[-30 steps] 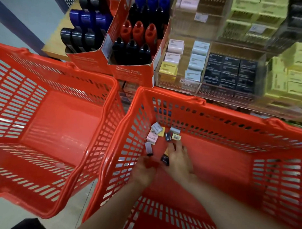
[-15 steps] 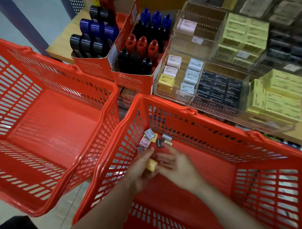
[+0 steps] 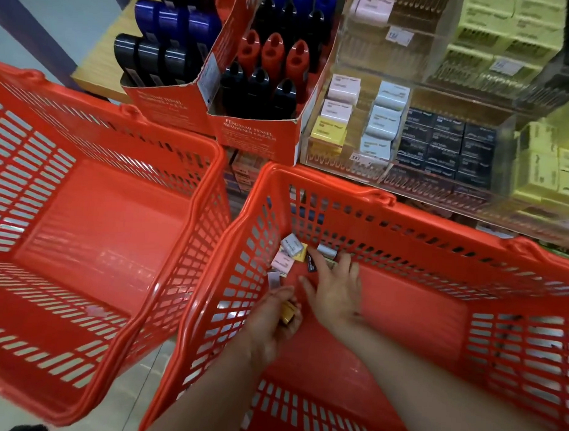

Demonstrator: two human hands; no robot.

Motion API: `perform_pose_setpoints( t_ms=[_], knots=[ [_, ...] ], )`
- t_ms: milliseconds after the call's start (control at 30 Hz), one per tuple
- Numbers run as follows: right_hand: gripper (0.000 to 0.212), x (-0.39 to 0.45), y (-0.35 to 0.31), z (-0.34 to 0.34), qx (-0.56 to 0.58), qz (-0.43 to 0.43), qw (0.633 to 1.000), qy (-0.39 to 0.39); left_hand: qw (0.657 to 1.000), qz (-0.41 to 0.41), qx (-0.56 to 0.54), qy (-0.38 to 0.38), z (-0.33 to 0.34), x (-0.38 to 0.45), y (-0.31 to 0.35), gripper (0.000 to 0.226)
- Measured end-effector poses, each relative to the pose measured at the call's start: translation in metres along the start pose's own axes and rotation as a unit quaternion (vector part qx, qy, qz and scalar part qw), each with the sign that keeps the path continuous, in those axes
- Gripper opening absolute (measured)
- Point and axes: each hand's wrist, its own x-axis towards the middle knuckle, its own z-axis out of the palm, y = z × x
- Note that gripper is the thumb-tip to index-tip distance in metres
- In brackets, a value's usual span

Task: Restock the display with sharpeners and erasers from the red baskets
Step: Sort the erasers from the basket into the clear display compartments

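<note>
Both hands are inside the right red basket [image 3: 405,219]. My left hand [image 3: 269,321] holds a yellow eraser [image 3: 287,313] in its curled fingers. My right hand [image 3: 333,289] stretches with straight fingers toward a small pile of loose erasers [image 3: 291,251] in the basket's far left corner, its fingertips at a black eraser [image 3: 312,264]. The left red basket [image 3: 116,183] holds nothing that I can see. Above, a clear acrylic display [image 3: 401,145] holds rows of pink, yellow, pale blue and black erasers.
Two red cardboard boxes of sharpeners [image 3: 259,75] stand on the wooden shelf left of the acrylic display. Yellow-green eraser boxes [image 3: 550,150] fill the right compartments. Pale floor [image 3: 135,381] shows between the baskets.
The yellow eraser passed into my left hand, which drew back a little. My right hand let go and reached forward to the pile in the corner. The camera dipped closer.
</note>
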Motion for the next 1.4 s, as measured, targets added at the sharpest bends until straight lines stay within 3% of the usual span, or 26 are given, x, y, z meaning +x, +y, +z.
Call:
perform_pose_setpoints(
  t_ms=[133,267,433,567,700,900,1000,1067,1233,1400],
  knots=[
    [0.048,0.005,-0.003,0.008,0.018,0.027,0.999,0.008,0.999,0.004,0.04,0.0,0.001,0.001,0.002,0.007],
    [0.04,-0.005,0.017,0.002,0.051,-0.044,0.997,-0.024,0.999,0.016,0.036,0.014,0.007,0.001,0.003,0.013],
    [0.029,-0.035,0.025,-0.045,0.269,-0.022,0.963,0.019,0.989,0.063,0.136,0.012,0.031,-0.022,-0.004,0.014],
    [0.03,-0.075,0.031,-0.116,0.324,-0.046,0.944,0.038,0.966,0.079,0.239,-0.054,0.068,-0.075,-0.017,0.017],
    [0.036,-0.11,0.052,-0.201,0.305,-0.073,0.947,0.066,0.92,0.11,0.348,-0.14,0.114,-0.147,-0.024,0.014],
    [0.045,-0.155,0.085,-0.34,0.252,-0.132,0.953,0.1,0.826,0.18,0.467,-0.26,0.187,-0.261,-0.006,0.006],
    [0.044,-0.171,0.089,-0.385,0.218,-0.15,0.955,0.133,0.807,0.208,0.473,-0.286,0.206,-0.295,0.001,0.025],
    [0.045,-0.177,0.087,-0.406,0.23,-0.143,0.95,0.159,0.802,0.219,0.459,-0.313,0.211,-0.308,0.005,0.018],
    [0.023,-0.169,0.07,-0.412,0.288,-0.108,0.938,0.161,0.77,0.321,0.47,-0.289,0.203,-0.311,0.024,0.036],
    [0.022,-0.142,0.051,-0.395,0.293,-0.072,0.941,0.154,0.791,0.379,0.429,-0.217,0.207,-0.287,0.047,0.033]
  ],
)
